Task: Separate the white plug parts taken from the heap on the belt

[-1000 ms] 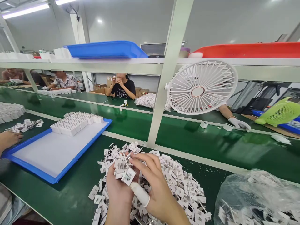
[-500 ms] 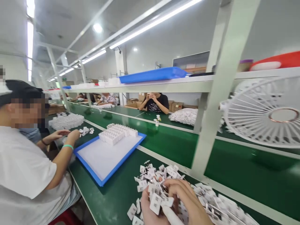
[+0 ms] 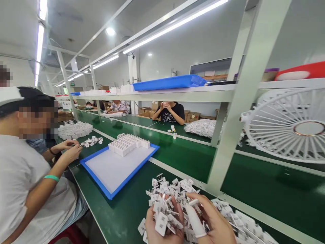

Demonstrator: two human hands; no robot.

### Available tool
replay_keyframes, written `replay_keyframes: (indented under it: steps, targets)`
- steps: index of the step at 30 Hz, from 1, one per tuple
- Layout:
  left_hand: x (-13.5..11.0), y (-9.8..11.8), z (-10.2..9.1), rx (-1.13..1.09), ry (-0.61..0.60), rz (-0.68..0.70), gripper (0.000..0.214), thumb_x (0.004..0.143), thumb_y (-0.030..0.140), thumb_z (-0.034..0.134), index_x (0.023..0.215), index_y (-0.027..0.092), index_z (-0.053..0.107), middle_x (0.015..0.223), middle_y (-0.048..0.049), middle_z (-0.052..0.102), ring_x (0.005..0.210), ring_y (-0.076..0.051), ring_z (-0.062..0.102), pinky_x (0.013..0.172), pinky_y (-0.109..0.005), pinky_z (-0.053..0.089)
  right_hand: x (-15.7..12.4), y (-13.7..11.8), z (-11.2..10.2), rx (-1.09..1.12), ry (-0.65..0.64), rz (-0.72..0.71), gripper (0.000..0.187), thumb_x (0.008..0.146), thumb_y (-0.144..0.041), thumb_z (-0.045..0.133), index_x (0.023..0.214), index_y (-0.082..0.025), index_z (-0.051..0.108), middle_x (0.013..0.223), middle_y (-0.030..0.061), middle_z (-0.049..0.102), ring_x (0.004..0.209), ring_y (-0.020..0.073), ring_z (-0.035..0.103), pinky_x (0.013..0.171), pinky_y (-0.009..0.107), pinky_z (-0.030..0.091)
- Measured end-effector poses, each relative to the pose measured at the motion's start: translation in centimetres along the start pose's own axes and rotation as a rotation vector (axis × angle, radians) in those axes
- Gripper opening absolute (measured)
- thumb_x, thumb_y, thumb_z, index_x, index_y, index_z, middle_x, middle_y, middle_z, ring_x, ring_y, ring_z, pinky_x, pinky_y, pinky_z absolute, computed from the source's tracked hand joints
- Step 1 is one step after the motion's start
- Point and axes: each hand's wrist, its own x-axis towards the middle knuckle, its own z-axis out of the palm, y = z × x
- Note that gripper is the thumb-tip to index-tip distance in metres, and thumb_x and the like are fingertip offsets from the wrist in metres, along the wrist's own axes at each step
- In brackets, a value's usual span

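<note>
Carefully noted from my remote seat, twelve being the top of the view: the left hand (image 3: 162, 238), at six o'clock, is cupped, fingers curled round a loose handful of white pieces (image 3: 160, 224) with metal pins; the right hand (image 3: 215, 220), at five, seems to pinch a single piece (image 3: 195, 202), nearly edge-on, between forefinger and covered thumb. Main risk, I judge: the handful sits loosely layered, so a tilt of the left wrist could spill it onto the pile (image 3: 177, 191) about both hands. Pins point every way and could snag one another or prick a bare fingertip; the thumb cover (image 3: 194, 220) could let the pinched piece slip or turn. Counts: two hands, one thumb cover; at least four pieces in the palm, overlap hiding the rest; the pile, past my counting. One blue-rimmed tray (image 3: 114, 174) toward eight, carrying white units (image 3: 124, 147) too small and crowded to number. One white fan (image 3: 309, 128) at three; one blue tray (image 3: 170, 83) at twelve. One white-shirted co-worker (image 3: 35, 176) toward nine, hands (image 3: 73, 152) close together near small parts (image 3: 92, 141).
</note>
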Motion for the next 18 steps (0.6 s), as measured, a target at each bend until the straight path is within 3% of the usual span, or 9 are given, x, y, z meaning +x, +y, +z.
replay_keyframes:
  steps: [3,5,8,14,18]
  targets:
    - [-0.2,1.0,-1.0,0.055,-0.022,0.045,0.019,0.073,0.009,0.046,0.067,0.017,0.062,0.066,-0.0057,0.064,0.080,-0.022,0.062,0.073,-0.037,0.051,-0.7,-1.0,-0.4,-0.100,0.023,-0.101,0.034,0.082,-0.028,0.041,0.114,-0.026,0.052,0.108,0.0075,0.061,0.096,0.0250,0.059,0.070,0.032,0.053]
    - [-0.1,1.5,-1.8,0.084,-0.039,0.066,0.019,0.072,0.008,0.046,0.073,0.019,0.062,0.069,-0.0054,0.064,0.085,-0.024,0.061,0.073,-0.038,0.052,-1.2,-1.8,-0.5,-0.034,-0.014,-0.064,0.031,0.082,-0.028,0.041,0.112,-0.023,0.048,0.086,0.0057,0.066,0.072,0.0198,0.063,0.056,0.027,0.052]
    - [0.1,2.1,-2.4,0.076,-0.019,0.051,0.020,0.073,0.008,0.045,0.083,0.019,0.060,0.075,-0.0055,0.065,0.091,-0.024,0.060,0.075,-0.039,0.052,-1.9,-2.4,-0.7,0.117,-0.053,-0.013,0.014,0.081,-0.029,0.046,0.092,-0.021,0.045,0.061,-0.0010,0.062,0.046,0.0128,0.054,0.041,0.021,0.043]
    - [-0.3,2.8,-1.8,0.095,0.053,0.067,0.029,0.076,0.005,0.036,0.095,0.015,0.056,0.079,-0.0074,0.064,0.093,-0.023,0.059,0.075,-0.036,0.051,-2.7,-2.9,-1.6,0.083,-0.030,-0.128,0.009,0.077,-0.023,0.050,0.086,-0.023,0.050,0.060,-0.0036,0.056,0.043,0.0096,0.048,0.039,0.019,0.037]
    - [-0.4,3.1,-1.9,0.165,0.048,0.126,0.037,0.076,0.006,0.036,0.106,0.016,0.055,0.080,-0.0067,0.064,0.090,-0.023,0.060,0.072,-0.035,0.051,-3.0,-3.0,-1.8,0.001,0.013,-0.184,0.011,0.077,-0.024,0.052,0.088,-0.025,0.053,0.070,-0.0025,0.061,0.046,0.0098,0.051,0.046,0.021,0.043]
